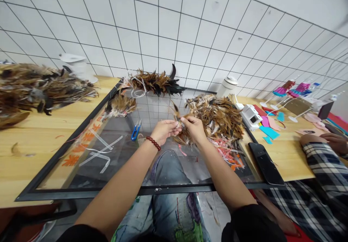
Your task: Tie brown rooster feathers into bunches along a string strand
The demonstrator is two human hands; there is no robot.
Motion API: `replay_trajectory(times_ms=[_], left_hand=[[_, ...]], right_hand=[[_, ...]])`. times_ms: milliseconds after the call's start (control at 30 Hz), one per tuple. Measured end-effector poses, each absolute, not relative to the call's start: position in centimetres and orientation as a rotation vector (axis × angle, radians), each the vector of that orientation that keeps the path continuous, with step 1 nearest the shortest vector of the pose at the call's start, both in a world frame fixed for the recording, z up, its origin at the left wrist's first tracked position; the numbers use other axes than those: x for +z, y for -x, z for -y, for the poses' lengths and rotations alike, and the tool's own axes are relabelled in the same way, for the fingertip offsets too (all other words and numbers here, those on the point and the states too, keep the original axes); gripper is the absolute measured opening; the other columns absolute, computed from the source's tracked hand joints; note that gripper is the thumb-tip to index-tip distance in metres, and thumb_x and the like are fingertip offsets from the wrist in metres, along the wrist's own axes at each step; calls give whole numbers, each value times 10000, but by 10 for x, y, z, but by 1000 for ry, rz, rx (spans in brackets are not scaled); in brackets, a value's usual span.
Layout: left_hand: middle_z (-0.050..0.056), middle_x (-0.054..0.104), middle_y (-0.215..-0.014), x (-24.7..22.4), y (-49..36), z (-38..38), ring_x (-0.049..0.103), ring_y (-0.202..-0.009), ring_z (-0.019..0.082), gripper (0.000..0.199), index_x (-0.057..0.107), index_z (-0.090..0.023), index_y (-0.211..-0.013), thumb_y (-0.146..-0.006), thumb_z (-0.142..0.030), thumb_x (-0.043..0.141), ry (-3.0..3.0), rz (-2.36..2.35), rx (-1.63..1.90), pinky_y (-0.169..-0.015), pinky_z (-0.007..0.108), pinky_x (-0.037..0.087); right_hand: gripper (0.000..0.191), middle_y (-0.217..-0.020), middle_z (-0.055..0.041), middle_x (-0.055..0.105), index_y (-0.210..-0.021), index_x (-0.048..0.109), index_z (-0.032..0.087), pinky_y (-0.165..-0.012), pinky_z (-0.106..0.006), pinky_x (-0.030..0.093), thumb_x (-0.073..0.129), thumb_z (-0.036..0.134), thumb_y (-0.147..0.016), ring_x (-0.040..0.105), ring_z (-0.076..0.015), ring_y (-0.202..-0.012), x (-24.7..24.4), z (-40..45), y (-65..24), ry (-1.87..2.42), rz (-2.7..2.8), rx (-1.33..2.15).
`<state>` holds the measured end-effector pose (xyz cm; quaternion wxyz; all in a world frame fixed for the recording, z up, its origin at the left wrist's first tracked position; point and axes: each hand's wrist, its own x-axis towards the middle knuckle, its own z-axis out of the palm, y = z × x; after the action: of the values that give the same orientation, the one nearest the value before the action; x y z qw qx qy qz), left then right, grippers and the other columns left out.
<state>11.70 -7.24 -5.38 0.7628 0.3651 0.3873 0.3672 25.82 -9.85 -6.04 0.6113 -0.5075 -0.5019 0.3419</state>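
Above the middle of a glass panel in a black frame (119, 188), my hands meet fingertip to fingertip. My left hand (165, 130), with a beaded bracelet on the wrist, is closed in a pinch on a small brown feather (175, 108) whose dark tip points up. Close against it, my right hand (194, 127) is pinched at the feather's base; the fingers hide exactly what each holds. Right behind the right hand lies a large heap of brown feathers (220, 115), with pink and orange strands (227, 151) at its near edge.
Blue thread snips (136, 130) and clear strips (102, 147) lie left on the glass. A feather trim (154, 82) and small feather bunch (121, 106) sit behind. More feathers (40, 86) cover the left table. At right are a phone (265, 163), white jar (227, 86) and a co-worker's plaid sleeve (326, 158).
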Motion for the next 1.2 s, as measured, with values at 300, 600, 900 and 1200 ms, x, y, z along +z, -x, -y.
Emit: replay_trajectory(times_ms=[300, 600, 900, 1200], left_hand=[[93, 670, -681, -50, -117, 75, 643, -591, 126, 123, 648, -68, -719, -728, -171, 716, -880, -768, 713, -566, 209, 507], [78, 674, -764, -55, -117, 70, 622, -628, 103, 65, 625, -86, -759, -751, -134, 668, -700, -726, 828, -678, 261, 540], [49, 644, -657, -51, -116, 72, 601, -548, 96, 108, 603, -99, -708, -761, -164, 671, -768, -795, 899, -555, 214, 503], [67, 652, -609, -38, -114, 81, 605, -532, 105, 179, 656, -85, -664, -705, -234, 746, -1035, -713, 644, -540, 208, 490]], right_hand=[[290, -616, 23, 505, -669, 645, 184, -608, -246, 394, 637, 461, -755, 449, -108, -601, -61, 100, -259, 1211, 1288, 762], [563, -945, -41, 540, -1265, 534, 233, -763, -330, 466, 688, 387, -746, 482, -154, -731, -53, 111, -263, 1277, 1789, 213], [538, -869, -16, 563, -1116, 626, 211, -683, -291, 457, 757, 436, -645, 477, -118, -663, -55, 104, -268, 1246, 1496, 748], [305, -651, -1, 631, -700, 686, 175, -625, -250, 448, 788, 444, -601, 552, -118, -628, -38, 112, -268, 1057, 1219, 1216]])
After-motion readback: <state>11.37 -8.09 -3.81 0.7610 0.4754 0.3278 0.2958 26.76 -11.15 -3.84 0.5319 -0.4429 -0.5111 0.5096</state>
